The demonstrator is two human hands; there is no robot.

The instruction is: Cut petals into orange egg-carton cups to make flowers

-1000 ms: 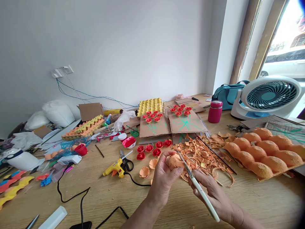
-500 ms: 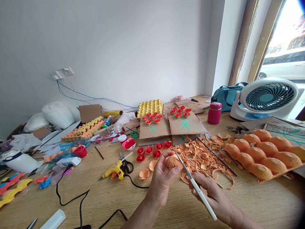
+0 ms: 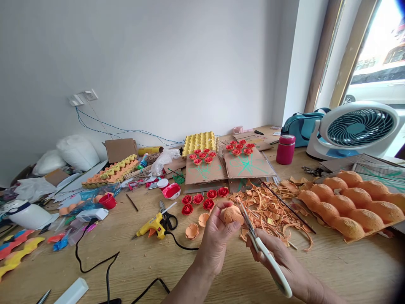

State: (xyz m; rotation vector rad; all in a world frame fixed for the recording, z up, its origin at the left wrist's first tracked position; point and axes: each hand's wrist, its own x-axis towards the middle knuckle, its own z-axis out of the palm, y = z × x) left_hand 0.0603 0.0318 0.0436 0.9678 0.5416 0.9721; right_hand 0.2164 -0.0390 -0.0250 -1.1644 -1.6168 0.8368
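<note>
Between the thumb and fingers of my left hand (image 3: 218,236) is an orange egg-carton cup (image 3: 233,214), its rounded side up. My right hand (image 3: 280,257) grips white-handled scissors (image 3: 268,259), whose slightly parted blades point up beside the cup's right edge. Whether the blades touch the cup is hard to tell. Left of my left hand lie a cut orange petal cup (image 3: 192,231) and a smaller orange piece (image 3: 203,219). Several red paper roses (image 3: 198,199) sit just beyond. Orange carton scraps (image 3: 268,207) are heaped behind my right hand.
A yellow glue gun (image 3: 153,226) and black-handled scissors (image 3: 170,220) lie left, with a black cord crossing the table. An orange egg tray (image 3: 351,202) is at right, near a white fan (image 3: 357,131) and a magenta flask (image 3: 285,150). Cardboard sheets (image 3: 249,168) bearing red roses stand behind.
The scissors have turned in my right hand and their blades have parted a little, shifting slightly right of the cup. My left hand keeps the cup in nearly the same place.
</note>
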